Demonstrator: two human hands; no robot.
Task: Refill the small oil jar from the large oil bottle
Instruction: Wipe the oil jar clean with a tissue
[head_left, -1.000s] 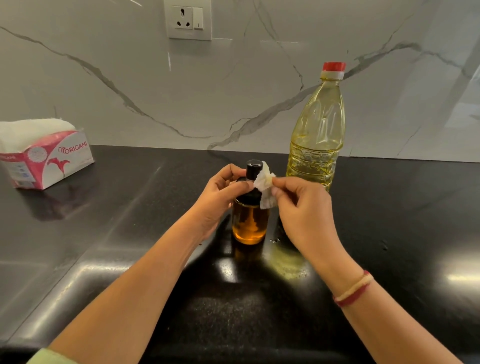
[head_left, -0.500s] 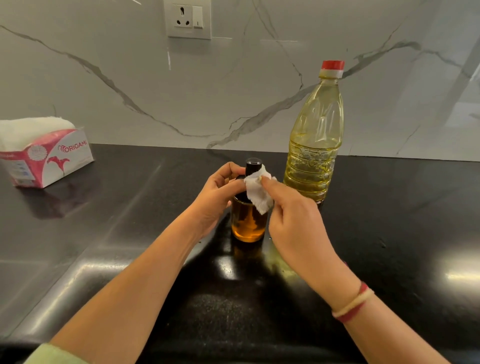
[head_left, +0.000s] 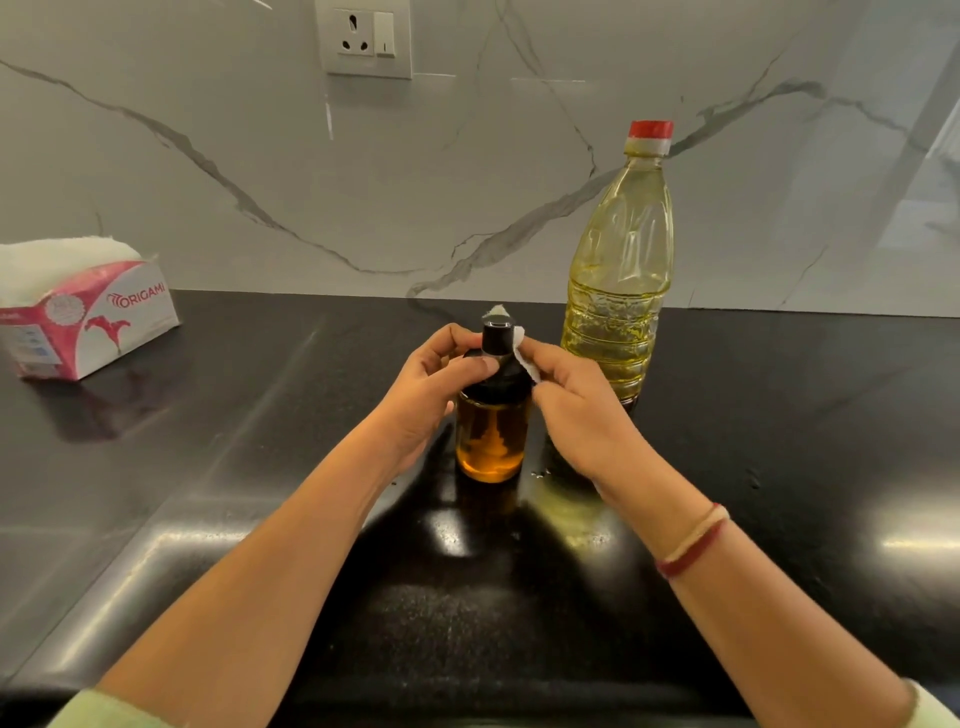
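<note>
The small glass oil jar (head_left: 491, 441), with amber oil and a black spout cap (head_left: 496, 338), stands upright on the black counter (head_left: 208, 467). My left hand (head_left: 431, 395) grips its black top from the left. My right hand (head_left: 576, 410) pinches a white tissue (head_left: 522, 356) against the right side of the cap; a bit of tissue shows behind the spout. The large plastic oil bottle (head_left: 621, 280), red cap on, stands upright just behind and to the right, partly filled with yellow oil.
An open pink tissue box (head_left: 88, 312) sits at the far left of the counter. A marble wall with a socket (head_left: 366, 41) rises behind. A few oil drops and a smear (head_left: 550, 475) lie on the counter right of the jar.
My right hand has moved the tissue from the front of the jar's neck round to the right and back side of the cap. My left hand keeps hold of the jar's top.
</note>
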